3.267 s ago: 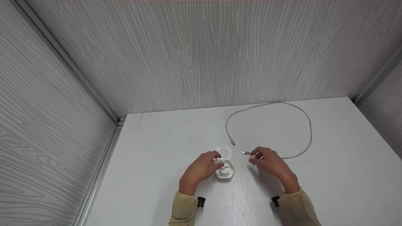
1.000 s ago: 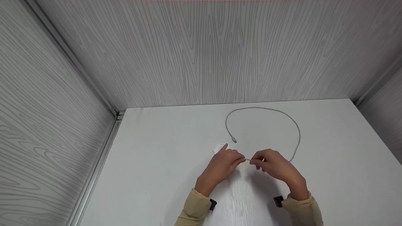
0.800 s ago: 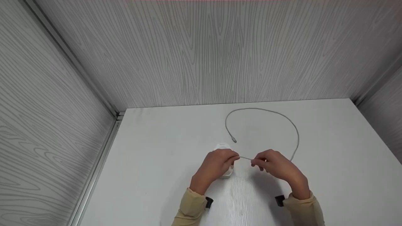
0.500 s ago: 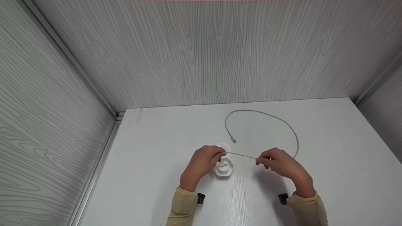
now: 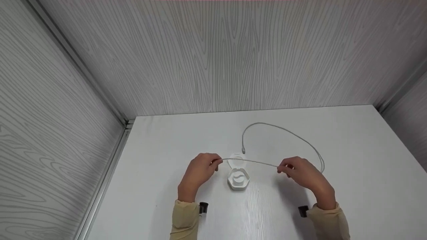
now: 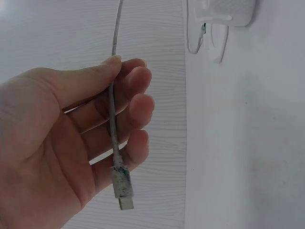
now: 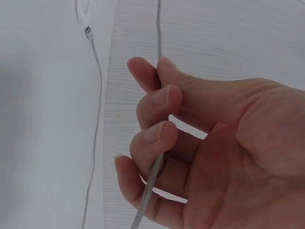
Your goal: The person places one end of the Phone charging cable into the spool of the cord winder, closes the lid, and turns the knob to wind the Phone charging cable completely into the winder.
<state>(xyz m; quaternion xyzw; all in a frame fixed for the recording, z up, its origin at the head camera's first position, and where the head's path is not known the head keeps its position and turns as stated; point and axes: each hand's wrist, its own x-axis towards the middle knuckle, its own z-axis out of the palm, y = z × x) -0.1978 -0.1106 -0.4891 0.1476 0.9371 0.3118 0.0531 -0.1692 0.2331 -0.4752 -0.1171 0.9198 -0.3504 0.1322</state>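
A grey USB cable (image 5: 254, 161) is stretched between both hands, passing over a small white hexagonal case (image 5: 238, 185). My left hand (image 5: 200, 168) pinches it between thumb and forefinger; in the left wrist view its metal-tipped plug (image 6: 122, 183) hangs below the curled fingers. My right hand (image 5: 302, 171) pinches the cable farther along, with the cable running on across its fingers in the right wrist view. The case stands with its lid (image 5: 237, 163) laid back behind it and a round hub with a curved slot inside. The cable's other plug (image 5: 243, 150) lies just behind the lid.
The rest of the cable curves over the white table (image 5: 173, 143) behind the hands. Grey wood-grain panels (image 5: 213, 66) rise at the back and both sides. A dark wrist-camera piece (image 5: 203, 207) sits at each sleeve.
My left hand has slid left along the cable from close beside the right hand, uncovering the case. My right hand has shifted slightly right. The cable's loop on the table has shrunk.
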